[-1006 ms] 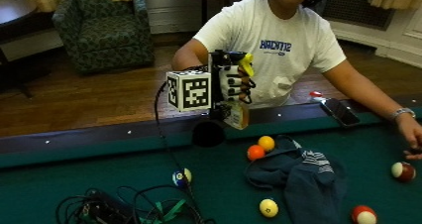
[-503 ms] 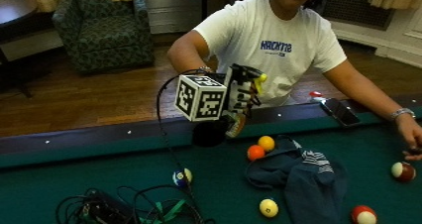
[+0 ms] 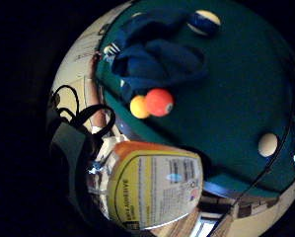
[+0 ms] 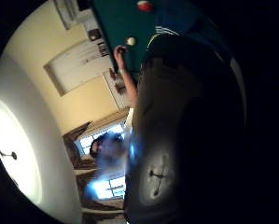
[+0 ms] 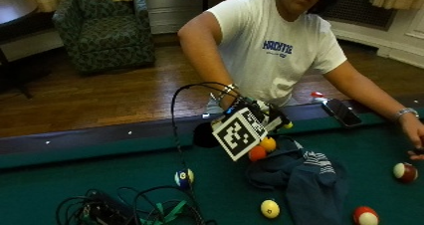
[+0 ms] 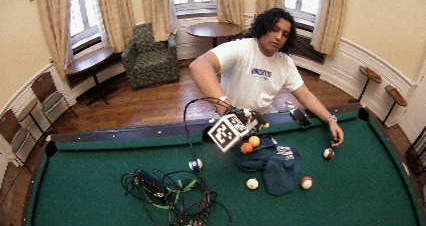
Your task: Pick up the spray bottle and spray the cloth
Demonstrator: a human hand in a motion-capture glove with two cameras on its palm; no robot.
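One spray bottle (image 3: pixel 154 190), yellow label and orange top, close against the palm | gloved right hand (image 5: pixel 255 116) curled round the spray bottle, above the table's (image 5: pixel 99 175) rail-side felt | dark blue cloth (image 5: pixel 305 177) crumpled on the felt just beside the hand | orange ball (image 5: pixel 257 153) and yellow ball (image 5: pixel 268 144) touching the cloth's edge.

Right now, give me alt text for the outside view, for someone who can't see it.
A person's gloved right hand holds a spray bottle above a blue cloth lying on a green pool table. An orange ball and yellow ball sit beside the cloth.
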